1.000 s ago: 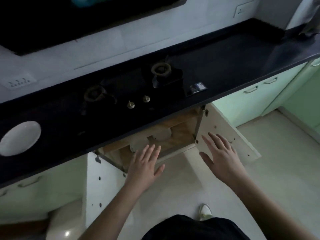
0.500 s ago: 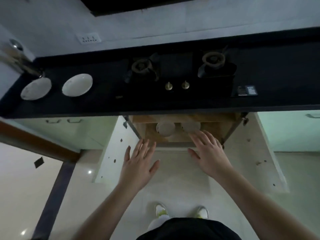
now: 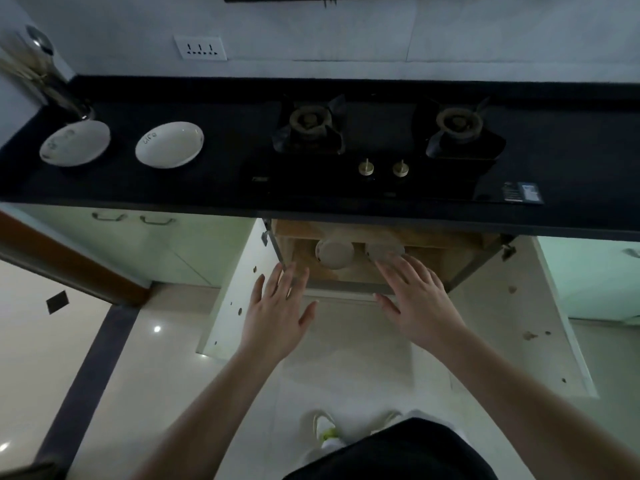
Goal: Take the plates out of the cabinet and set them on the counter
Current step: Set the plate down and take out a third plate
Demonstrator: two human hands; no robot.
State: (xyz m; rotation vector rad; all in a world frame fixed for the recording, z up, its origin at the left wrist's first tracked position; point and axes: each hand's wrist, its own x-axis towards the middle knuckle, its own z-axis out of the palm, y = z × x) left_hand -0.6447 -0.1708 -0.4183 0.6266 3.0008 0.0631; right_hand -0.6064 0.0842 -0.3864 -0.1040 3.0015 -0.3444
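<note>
Two white plates lie on the black counter [image 3: 221,181] at the left: one [image 3: 74,143] by the corner, the other [image 3: 169,144] to its right. Under the counter the cabinet [image 3: 450,261] stands with both doors swung wide. Inside on its wooden shelf sit two pale round plates, the left one [image 3: 334,253] in plain sight, the right one [image 3: 384,250] partly behind my fingers. My left hand [image 3: 277,313] hovers spread and empty in front of the shelf's left end. My right hand [image 3: 419,299] is also spread and empty, its fingertips at the right plate.
A two-burner gas hob [image 3: 384,143] with two brass knobs fills the counter's middle. The left cabinet door [image 3: 235,299] and right cabinet door [image 3: 540,320] jut out beside my arms. A ladle [image 3: 41,46] hangs at the far left wall. My feet stand on the tiled floor below.
The view has swung left and settled square on the cabinet, which brought two counter plates into sight. Both spread hands have edged closer to the shelf, the right one reaching the right plate.
</note>
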